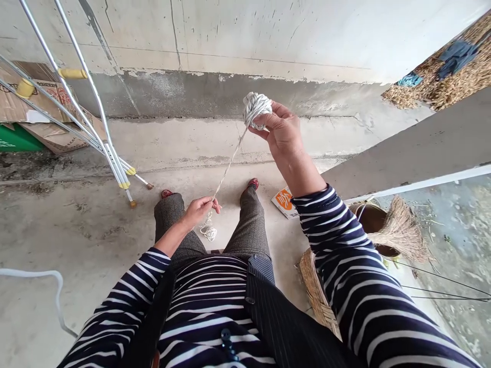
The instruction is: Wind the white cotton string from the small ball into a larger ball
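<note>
My right hand (283, 130) is closed around a ball of white rope (256, 109), held up in front of the wall. From the ball a taut length of twisted rope (232, 159) slants down to the left. My left hand (199, 210) pinches this strand lower down, above my knees. Below its fingers the rope hangs loose and ends in a small tangled bundle (209, 233) between my legs.
Metal crutches (109, 148) lean by cardboard boxes (49, 97) at the left. A straw broom (402, 230) rests on a dark pot (370, 217) at the right. A woven basket (316, 291) and a white-and-orange box (284, 202) stand near my right leg.
</note>
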`<move>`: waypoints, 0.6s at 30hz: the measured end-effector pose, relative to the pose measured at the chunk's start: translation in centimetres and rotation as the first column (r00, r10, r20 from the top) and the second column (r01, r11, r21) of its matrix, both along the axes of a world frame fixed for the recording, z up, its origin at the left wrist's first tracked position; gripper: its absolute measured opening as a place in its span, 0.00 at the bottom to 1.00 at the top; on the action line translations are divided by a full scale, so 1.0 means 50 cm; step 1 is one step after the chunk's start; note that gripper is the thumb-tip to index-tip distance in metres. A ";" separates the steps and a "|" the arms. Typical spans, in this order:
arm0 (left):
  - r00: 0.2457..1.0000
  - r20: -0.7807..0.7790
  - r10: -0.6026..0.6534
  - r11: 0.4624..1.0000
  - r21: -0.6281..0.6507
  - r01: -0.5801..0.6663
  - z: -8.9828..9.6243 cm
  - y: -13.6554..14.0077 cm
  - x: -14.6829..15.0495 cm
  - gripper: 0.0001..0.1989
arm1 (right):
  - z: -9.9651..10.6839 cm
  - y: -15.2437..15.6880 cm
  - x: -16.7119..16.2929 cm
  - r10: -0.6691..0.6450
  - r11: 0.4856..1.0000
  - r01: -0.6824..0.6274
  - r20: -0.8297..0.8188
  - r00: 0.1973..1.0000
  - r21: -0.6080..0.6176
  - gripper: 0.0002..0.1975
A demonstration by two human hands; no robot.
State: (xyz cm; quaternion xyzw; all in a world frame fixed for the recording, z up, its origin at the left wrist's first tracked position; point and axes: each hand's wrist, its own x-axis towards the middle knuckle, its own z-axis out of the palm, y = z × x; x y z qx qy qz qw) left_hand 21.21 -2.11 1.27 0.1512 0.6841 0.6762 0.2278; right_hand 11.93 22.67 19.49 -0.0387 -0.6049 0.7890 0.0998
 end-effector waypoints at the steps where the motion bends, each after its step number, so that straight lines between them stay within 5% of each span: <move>1: 1.000 0.003 -0.007 1.000 -0.026 0.007 -0.016 -0.006 0.003 0.14 | 0.006 0.002 0.002 -0.004 1.000 0.004 -0.010 1.000 0.001 0.18; 6: 0.999 -0.038 -0.027 0.950 -0.311 0.014 -0.082 -0.032 -0.015 0.15 | 0.032 -0.021 0.025 -0.004 0.999 0.005 -0.042 0.999 0.041 0.18; 10: 0.977 -0.176 0.124 0.882 -0.432 -0.190 -0.052 -0.022 -0.079 0.13 | 0.033 -0.071 0.051 0.110 0.993 -0.110 -0.006 0.994 0.035 0.19; 14: 0.925 -0.280 0.257 0.952 -0.093 -0.292 0.061 0.035 -0.142 0.25 | 0.029 -0.112 0.070 0.194 0.981 -0.194 0.014 0.981 0.018 0.19; 18: 0.898 -0.295 0.327 0.933 0.252 -0.257 0.172 0.097 -0.159 0.18 | 0.030 -0.133 0.074 0.233 0.968 -0.232 -0.002 0.973 0.094 0.19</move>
